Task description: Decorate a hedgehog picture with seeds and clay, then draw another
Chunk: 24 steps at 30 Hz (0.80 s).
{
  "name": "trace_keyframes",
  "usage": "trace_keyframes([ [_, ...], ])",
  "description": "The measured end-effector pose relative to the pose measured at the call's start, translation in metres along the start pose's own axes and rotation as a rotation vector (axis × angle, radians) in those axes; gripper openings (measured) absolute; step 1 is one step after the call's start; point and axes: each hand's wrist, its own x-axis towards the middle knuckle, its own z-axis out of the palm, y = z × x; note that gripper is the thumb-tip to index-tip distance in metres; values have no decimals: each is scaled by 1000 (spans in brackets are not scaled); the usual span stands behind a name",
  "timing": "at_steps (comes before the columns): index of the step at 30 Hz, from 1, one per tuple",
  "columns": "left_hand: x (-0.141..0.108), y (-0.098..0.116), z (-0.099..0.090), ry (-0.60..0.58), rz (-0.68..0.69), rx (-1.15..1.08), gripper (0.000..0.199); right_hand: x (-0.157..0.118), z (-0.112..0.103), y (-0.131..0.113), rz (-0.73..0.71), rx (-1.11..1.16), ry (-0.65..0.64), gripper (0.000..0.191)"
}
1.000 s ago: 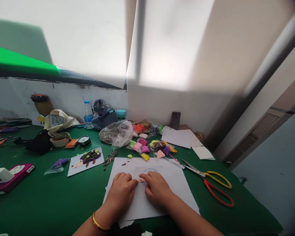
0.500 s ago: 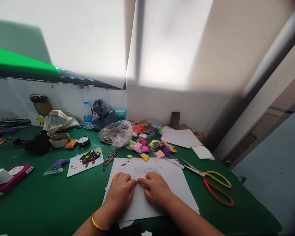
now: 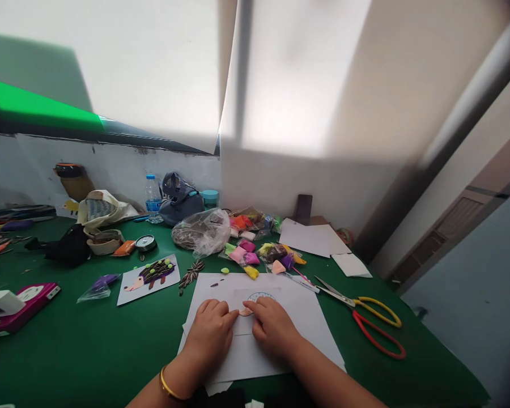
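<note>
A sheet of white paper [image 3: 225,362] lies before me, with a blue-patterned round drawing [image 3: 262,296] near its middle. Peach modelling clay [image 3: 245,312] sits flat at the drawing's left edge, partly covered by my fingertips. My left hand [image 3: 210,328] is closed, fingers curled against the paper, one fingertip at the clay's left side. From the right, my right hand [image 3: 274,327] reaches in with its index finger pressed on the clay's upper edge and its other fingers folded. A few seeds [image 3: 215,284] rest on the sheet above my left hand.
Large scissors [image 3: 357,306] lie partly open at right, beside a pen [image 3: 304,283]. Bagged coloured clay [image 3: 244,252], a plastic bag [image 3: 202,232] and a seed pile [image 3: 191,276] sit beyond the paper. A hedgehog picture card [image 3: 131,289] lies left, with a magenta case [image 3: 29,306] farther left.
My right index finger has shifted slightly up and left, and more of the peach clay shows between my hands. My left hand stays nearly in place. The view has moved slightly.
</note>
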Motion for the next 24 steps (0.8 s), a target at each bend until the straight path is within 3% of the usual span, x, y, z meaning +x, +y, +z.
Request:
trace_keyframes([
  [7,0,-1,3,29,10,3,37,-1,0,2,-1,24,54,48],
  [13,1,1,0,-9,8,4,37,0,-2,-2,-6,-53,11,43],
  [21,1,2,-1,11,-7,-48,42,-2,-5,-6,-14,-67,-38,51],
  [24,1,1,0,17,-9,-45,43,-2,-5,-5,13,-39,19,50],
])
